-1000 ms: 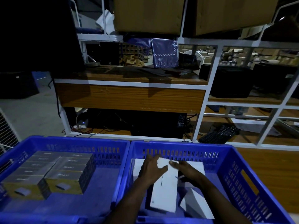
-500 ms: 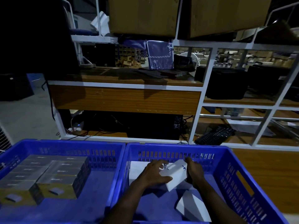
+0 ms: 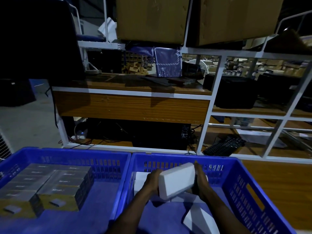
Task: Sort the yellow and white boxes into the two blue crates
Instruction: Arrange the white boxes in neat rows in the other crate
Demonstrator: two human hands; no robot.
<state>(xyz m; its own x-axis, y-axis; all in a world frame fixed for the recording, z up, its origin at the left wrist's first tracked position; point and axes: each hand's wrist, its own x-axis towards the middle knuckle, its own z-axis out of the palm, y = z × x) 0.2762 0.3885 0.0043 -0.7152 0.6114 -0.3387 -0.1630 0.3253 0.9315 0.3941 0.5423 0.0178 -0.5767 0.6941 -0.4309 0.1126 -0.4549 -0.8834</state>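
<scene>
7 o'clock crate (image 3: pixel 67 152) and 5 o'clock crate (image 3: pixel 244 183): blue, slotted. Yellow boxes (image 3: pixel 50 183) at 7 o'clock, grey-topped; white box (image 3: pixel 177 180) at 5 o'clock, plain.

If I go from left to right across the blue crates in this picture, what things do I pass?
yellow boxes → left hand → white box → right hand → right crate, at its side wall
</scene>
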